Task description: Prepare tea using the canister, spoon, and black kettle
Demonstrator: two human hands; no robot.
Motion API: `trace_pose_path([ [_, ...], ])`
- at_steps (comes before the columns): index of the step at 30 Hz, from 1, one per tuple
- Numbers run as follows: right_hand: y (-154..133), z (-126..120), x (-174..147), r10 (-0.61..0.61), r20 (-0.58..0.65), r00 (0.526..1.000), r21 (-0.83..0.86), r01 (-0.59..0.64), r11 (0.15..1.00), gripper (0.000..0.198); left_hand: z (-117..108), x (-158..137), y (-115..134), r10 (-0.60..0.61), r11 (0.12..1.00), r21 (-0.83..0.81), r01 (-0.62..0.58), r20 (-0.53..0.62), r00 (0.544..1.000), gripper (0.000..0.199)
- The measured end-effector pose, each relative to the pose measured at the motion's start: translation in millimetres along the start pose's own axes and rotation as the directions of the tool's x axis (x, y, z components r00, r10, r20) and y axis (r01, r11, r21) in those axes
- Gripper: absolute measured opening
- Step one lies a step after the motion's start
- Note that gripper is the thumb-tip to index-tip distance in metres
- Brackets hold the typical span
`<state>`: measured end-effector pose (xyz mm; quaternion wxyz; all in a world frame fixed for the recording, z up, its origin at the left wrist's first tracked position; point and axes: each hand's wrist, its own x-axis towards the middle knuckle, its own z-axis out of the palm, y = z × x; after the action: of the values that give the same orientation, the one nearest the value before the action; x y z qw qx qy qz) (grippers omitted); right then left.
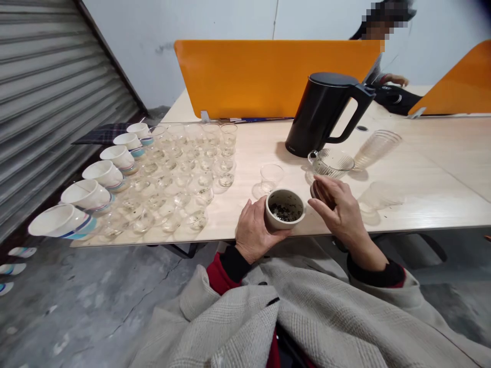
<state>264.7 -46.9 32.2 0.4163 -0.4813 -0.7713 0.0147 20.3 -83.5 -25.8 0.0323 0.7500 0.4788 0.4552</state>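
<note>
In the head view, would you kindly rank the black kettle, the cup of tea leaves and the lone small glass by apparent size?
1. black kettle
2. cup of tea leaves, held by the left hand, nearer the camera
3. small glass

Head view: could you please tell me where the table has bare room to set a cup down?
Bare wood lies right of the right hand, beyond the tipped plastic cups, and between the kettle and the glass rows. The table's left end is crowded.

cup (284, 209) before kettle (324, 113) | glasses (184, 168) left (on table (429, 179))
</note>
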Motion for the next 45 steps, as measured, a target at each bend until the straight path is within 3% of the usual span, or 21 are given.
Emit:
trace_pose_path([
  [3,-33,-6,14,-0.164,0.084,0.983,0.071,0.159,0.985,0.070,1,0,-1,-0.002,1.000,-0.009,0.002,0.008,1.000,0.105],
  [6,-56,2,23,-0.266,0.159,0.951,0.033,0.264,0.964,0.076,2,0,0,-0.037,0.999,-0.014,0.037,0.033,0.999,0.103],
  [12,-74,9,32,-0.262,0.352,0.899,-0.098,0.314,0.944,0.076,5,1,2,-0.083,0.997,0.002,0.083,0.050,0.995,0.100],
  [17,-81,16,32,-0.266,0.395,0.880,-0.071,0.318,0.946,0.064,8,-1,1,-0.054,0.998,0.031,0.052,0.075,0.996,0.086],
  [23,-80,26,25,-0.260,0.360,0.896,-0.081,0.307,0.948,0.065,8,-4,1,-0.044,0.997,0.072,0.039,0.078,0.996,0.076],
  [29,-77,27,21,-0.267,0.315,0.911,-0.059,0.300,0.952,0.065,5,-2,-3,-0.017,1.000,0.019,0.016,0.055,0.998,0.089],
  [35,-56,10,28,-0.236,0.186,0.954,-0.005,0.242,0.970,0.054,-11,0,-6,-0.064,0.992,-0.101,0.079,0.137,0.988,0.104],
  [41,-42,-31,88,-0.219,-0.031,0.975,-0.146,0.212,0.966,0.050,-16,2,-9,-0.065,0.983,-0.162,0.088,0.138,0.988,0.086],
  [45,-26,-18,149,-0.213,-0.069,0.975,-0.232,0.192,0.954,0.047,-13,2,-10,-0.062,0.984,-0.156,0.086,0.150,0.987,0.075],
])
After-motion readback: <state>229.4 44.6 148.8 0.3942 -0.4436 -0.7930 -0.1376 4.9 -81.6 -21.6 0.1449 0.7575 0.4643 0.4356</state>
